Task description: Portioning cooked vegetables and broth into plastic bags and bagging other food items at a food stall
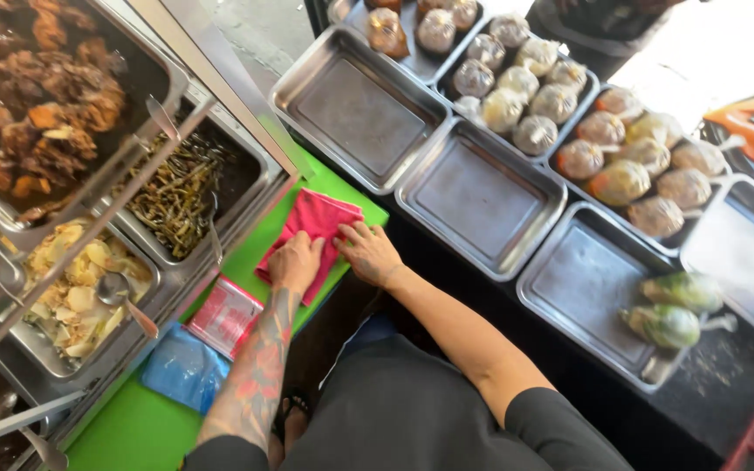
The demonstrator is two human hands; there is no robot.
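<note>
A red cloth [314,220] lies on the green counter [146,429] beside the food display. My left hand [295,262] rests flat on the cloth's near part, fingers spread. My right hand [368,253] presses on the cloth's right edge, at the counter's border. Neither hand grips anything else.
Steel pans hold brown meat [41,96], dark green vegetables [176,194] and pale cabbage [80,283] with a ladle. A red packet [225,315] and blue bag [183,368] lie on the counter. Steel trays [479,196] stand to the right, some holding tied food bags [621,181].
</note>
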